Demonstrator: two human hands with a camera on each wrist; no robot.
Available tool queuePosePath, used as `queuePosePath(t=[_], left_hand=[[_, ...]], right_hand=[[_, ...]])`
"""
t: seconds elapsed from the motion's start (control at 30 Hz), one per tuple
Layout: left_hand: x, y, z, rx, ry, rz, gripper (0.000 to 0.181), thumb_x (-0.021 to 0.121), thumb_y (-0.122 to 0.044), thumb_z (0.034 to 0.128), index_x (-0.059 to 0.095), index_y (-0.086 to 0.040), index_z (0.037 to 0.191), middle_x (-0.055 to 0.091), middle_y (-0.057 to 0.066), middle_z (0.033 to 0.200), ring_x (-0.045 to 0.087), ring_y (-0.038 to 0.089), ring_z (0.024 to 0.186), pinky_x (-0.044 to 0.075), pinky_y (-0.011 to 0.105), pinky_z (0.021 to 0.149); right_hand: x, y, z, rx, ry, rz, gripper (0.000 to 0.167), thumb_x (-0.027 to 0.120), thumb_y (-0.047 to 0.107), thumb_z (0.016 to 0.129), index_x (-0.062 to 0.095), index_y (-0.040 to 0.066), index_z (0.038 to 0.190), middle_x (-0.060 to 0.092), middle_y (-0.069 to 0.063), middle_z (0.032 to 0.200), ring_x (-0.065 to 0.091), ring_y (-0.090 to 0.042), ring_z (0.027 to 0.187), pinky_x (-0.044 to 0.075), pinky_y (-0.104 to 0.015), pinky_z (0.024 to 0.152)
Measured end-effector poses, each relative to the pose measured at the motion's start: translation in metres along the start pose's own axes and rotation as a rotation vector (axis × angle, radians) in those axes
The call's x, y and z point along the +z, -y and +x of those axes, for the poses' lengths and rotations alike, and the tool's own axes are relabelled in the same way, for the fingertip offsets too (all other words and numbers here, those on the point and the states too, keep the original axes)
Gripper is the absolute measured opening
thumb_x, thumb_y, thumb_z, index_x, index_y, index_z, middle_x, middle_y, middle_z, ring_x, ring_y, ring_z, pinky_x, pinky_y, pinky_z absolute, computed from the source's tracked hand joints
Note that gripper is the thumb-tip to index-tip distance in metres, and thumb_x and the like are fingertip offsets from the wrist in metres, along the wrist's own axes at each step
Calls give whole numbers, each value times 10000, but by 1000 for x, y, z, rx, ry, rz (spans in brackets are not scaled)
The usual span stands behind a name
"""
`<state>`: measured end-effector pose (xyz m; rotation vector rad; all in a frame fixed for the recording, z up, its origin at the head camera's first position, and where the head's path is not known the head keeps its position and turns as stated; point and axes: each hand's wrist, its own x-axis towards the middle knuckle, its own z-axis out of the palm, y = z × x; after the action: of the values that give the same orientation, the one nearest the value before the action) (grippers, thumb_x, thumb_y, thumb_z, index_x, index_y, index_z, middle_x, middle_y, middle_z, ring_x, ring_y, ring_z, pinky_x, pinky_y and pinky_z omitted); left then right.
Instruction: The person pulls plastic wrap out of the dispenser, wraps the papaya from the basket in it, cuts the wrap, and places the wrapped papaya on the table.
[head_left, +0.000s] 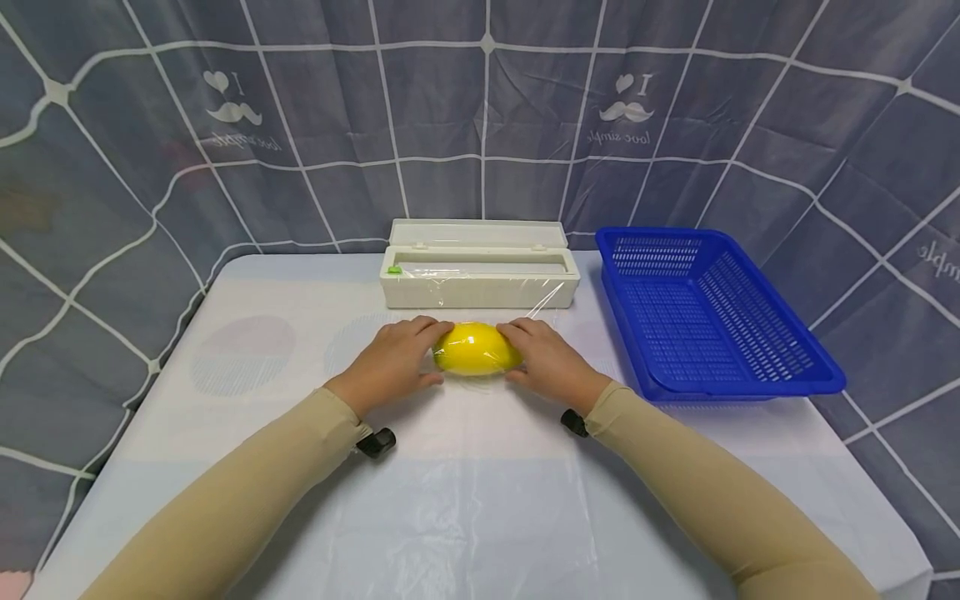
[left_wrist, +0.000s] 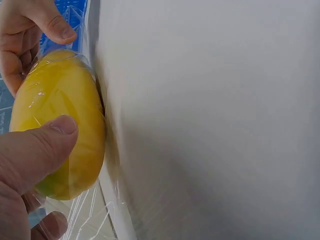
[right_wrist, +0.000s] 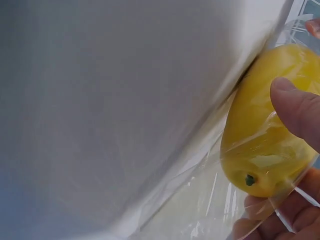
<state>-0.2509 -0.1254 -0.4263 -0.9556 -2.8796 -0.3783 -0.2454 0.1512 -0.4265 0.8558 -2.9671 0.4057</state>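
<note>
Clear, glossy film is covering the yellow fruit [head_left: 474, 350], which is sitting at the middle of the clock on the white table [head_left: 465, 500]; whether it is bearing on the cloth, I cannot tell. At twelve o'clock the white box [head_left: 480, 292] is standing with its lid raised, probably so the film [right_wrist: 215, 185] can run freely towards the fruit. Between two and three, the blue basket [head_left: 750, 389] is waiting, perhaps set aside to leave room for both arms. The left hand [head_left: 397, 358] is holding the nine o'clock end and the right hand [head_left: 551, 362] the three o'clock end, likely to keep fruit and film steady together. Both grips are spanning moderately wide, thumbs lying along the near side, fingers curling round the far side, film caught in between.
</note>
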Motion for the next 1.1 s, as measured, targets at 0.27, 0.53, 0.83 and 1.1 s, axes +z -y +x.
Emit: queuePosePath(t=[0.27, 0.53, 0.83, 1.1], left_hand=[[3, -3, 9, -10, -44, -60, 716, 891, -285, 863, 540, -61, 1446, 631, 114, 1448, 629, 339, 1299, 497, 555, 1087], [6, 0, 15, -50, -23, -95, 747, 888, -259, 869, 516, -99, 1498, 618, 93, 1474, 597, 333, 1350, 455, 570, 1127], [7, 1, 19, -62, 10, -102, 775, 876, -287, 882, 499, -82, 1527, 596, 105, 1488, 571, 352, 1373, 429, 580, 1149], [6, 2, 20, -78, 35, -103, 800, 873, -298, 885, 483, -67, 1545, 587, 124, 1489, 571, 367, 1377, 420, 596, 1152]], right_hand=[[2, 0, 3, 21, 2, 34, 769, 859, 219, 898, 482, 52, 1547, 542, -147, 1497, 504, -357, 1382, 400, -480, 1232], [5, -2, 7, 80, 14, 65, 772, 859, 186, 886, 476, 95, 1550, 528, -162, 1436, 500, -358, 1330, 426, -486, 1204], [5, -4, 13, 88, 19, 39, 744, 854, 151, 877, 493, 69, 1523, 546, -173, 1435, 511, -364, 1325, 391, -508, 1217], [5, -6, 15, 88, 27, 27, 728, 860, 176, 874, 509, 51, 1500, 561, -174, 1388, 517, -359, 1278, 396, -512, 1190]])
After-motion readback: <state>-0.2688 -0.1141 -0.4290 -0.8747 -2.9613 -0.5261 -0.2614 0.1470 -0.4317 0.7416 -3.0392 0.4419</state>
